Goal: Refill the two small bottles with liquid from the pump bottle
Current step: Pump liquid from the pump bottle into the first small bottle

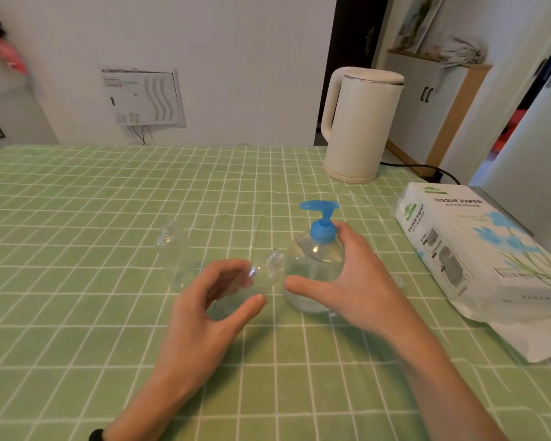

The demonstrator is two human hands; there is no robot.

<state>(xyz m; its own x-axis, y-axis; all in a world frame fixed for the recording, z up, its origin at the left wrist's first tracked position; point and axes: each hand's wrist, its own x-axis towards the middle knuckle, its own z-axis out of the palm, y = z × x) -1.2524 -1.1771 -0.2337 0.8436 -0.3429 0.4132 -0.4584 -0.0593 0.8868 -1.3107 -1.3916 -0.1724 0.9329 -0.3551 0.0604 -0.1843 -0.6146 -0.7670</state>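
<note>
Body in view: two hands and two forearms, nothing more.

Left hand [204, 316]: bare. Thumbnail short and plain. The forearm behind it is bare all the way to the lower frame edge.

Well behind the left hand, on that arm right at the frame edge, sits a black band [96, 435]. Only a rounded sliver shows, so its type cannot be told.

Right hand [360, 278]: bare. The forearm behind it is likewise bare, uncovered down to the lower right frame edge.
</note>
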